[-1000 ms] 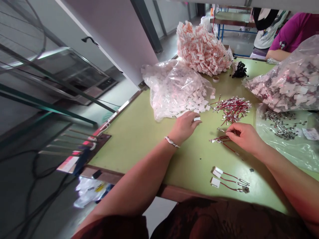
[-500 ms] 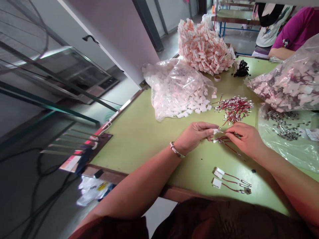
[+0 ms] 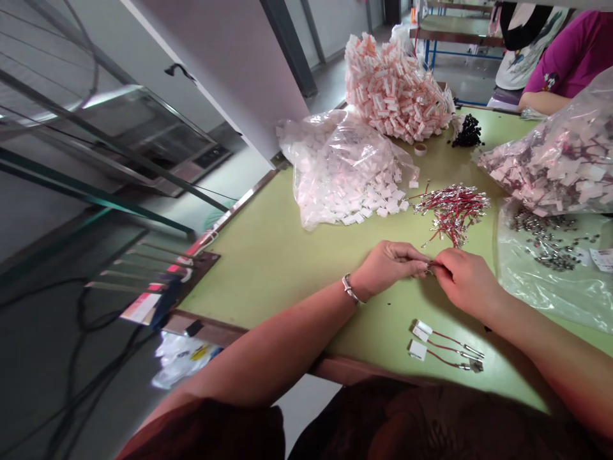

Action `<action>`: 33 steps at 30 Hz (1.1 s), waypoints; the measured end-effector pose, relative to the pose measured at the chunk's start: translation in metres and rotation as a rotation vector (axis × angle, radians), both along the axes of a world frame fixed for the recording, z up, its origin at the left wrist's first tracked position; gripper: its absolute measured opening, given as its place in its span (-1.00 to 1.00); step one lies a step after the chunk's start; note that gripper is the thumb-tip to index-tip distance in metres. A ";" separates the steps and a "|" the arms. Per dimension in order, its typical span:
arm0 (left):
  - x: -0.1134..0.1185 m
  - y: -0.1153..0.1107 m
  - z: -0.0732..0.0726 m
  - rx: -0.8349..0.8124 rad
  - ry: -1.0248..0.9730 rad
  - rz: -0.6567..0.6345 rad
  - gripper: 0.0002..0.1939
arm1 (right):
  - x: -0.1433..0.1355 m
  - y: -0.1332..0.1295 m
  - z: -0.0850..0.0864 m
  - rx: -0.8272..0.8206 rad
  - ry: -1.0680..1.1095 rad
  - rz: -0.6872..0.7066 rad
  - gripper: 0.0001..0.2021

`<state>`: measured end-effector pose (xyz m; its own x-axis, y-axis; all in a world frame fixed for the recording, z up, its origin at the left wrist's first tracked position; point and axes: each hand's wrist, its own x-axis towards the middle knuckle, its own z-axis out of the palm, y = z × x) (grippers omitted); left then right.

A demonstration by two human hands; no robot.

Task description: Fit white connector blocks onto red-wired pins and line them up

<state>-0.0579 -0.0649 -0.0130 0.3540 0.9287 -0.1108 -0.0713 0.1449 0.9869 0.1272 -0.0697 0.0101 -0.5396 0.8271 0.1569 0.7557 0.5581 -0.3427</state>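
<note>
My left hand [image 3: 393,263], with a silver bracelet on the wrist, is closed in a pinch. Its fingertips almost meet those of my right hand [image 3: 462,273], which is also closed. A small silvery metal end [image 3: 428,266] shows between them; the rest of what they hold is hidden by the fingers. Below the hands lie white plastic connectors [image 3: 418,349] joined to red wires with metal terminals [image 3: 472,353]. Just beyond the hands is a loose heap of red wire leads [image 3: 457,207] with silver ends.
A clear bag [image 3: 335,169] spills white connector housings. Behind it rises a pile of white-and-orange parts [image 3: 395,89], near a tape roll [image 3: 420,149] and black pieces [image 3: 468,131]. Another full bag [image 3: 560,163] and metal parts on plastic [image 3: 550,246] lie right. A person's purple sleeve [image 3: 569,57] shows behind.
My hands have drawn together, the left shifting slightly right. The white connector seen at my left fingertips and the red wires under my right hand are now out of sight.
</note>
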 end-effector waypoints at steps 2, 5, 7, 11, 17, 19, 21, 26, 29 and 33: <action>0.000 -0.001 0.001 0.067 0.010 -0.006 -0.79 | 0.000 0.000 0.000 -0.023 0.022 0.002 -0.84; 0.001 -0.002 0.003 0.237 0.085 0.027 -0.87 | 0.002 0.000 -0.001 -0.021 0.044 -0.013 -0.84; 0.002 -0.001 0.004 0.345 0.146 0.050 -0.91 | 0.003 0.000 -0.002 0.013 0.051 -0.016 -0.84; 0.003 -0.003 0.000 0.230 0.033 0.018 -0.74 | 0.003 0.000 -0.002 0.055 0.071 0.017 -0.84; -0.009 0.007 0.008 0.331 0.141 -0.109 -0.65 | 0.000 0.000 0.004 -0.043 0.186 -0.030 -0.83; -0.025 0.018 0.012 0.506 0.403 -0.028 -0.67 | 0.000 -0.003 0.008 -0.136 0.189 -0.024 -0.84; -0.044 0.030 0.012 0.589 0.769 0.316 -0.62 | -0.001 -0.007 0.013 -0.264 0.120 0.031 -0.84; -0.074 0.052 -0.004 0.511 1.346 0.521 -0.67 | 0.001 -0.009 0.017 -0.465 -0.084 0.140 -0.75; -0.076 0.058 -0.011 0.503 1.367 0.500 -0.72 | 0.005 -0.001 0.009 -0.243 -0.173 -0.007 -0.76; -0.077 0.060 -0.013 0.524 1.281 0.479 -0.88 | 0.009 0.005 -0.005 -0.105 -0.287 0.009 -0.87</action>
